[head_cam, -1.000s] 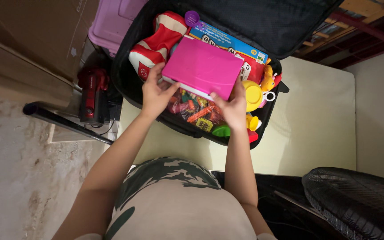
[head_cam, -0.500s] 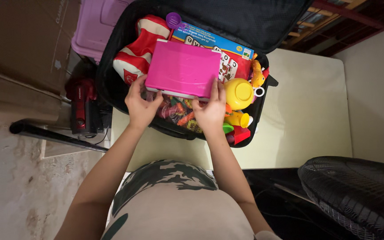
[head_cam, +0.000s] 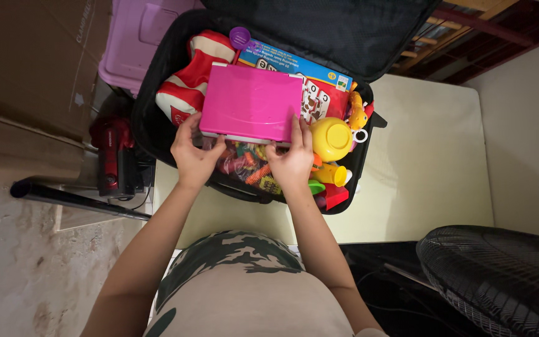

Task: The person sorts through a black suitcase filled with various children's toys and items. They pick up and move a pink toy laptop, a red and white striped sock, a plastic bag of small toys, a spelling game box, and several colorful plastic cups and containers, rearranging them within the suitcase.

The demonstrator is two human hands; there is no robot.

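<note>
Both my hands hold a flat bright pink toy laptop [head_cam: 251, 103] by its near edge, over an open black suitcase [head_cam: 157, 125]. My left hand [head_cam: 193, 156] grips the near left corner and my right hand [head_cam: 292, 160] grips the near right part. The pink case lies level on top of the toys in the suitcase. Under it are a red-and-white soft toy [head_cam: 188, 78], a blue box [head_cam: 301, 65], a clear bag of small colourful toys [head_cam: 247, 167] and a yellow toy pot [head_cam: 330, 138].
The suitcase stands on a pale table [head_cam: 432, 162]. A lilac plastic bin [head_cam: 138, 37] and brown cardboard boxes [head_cam: 26, 68] are at the left. A red device [head_cam: 112, 156] and a black pole [head_cam: 76, 198] lie on the floor. A black fan [head_cam: 500, 281] is at bottom right.
The pink toy laptop has gone from tilted and raised to lying level on the toys in the suitcase. Both hands stayed on its near edge.
</note>
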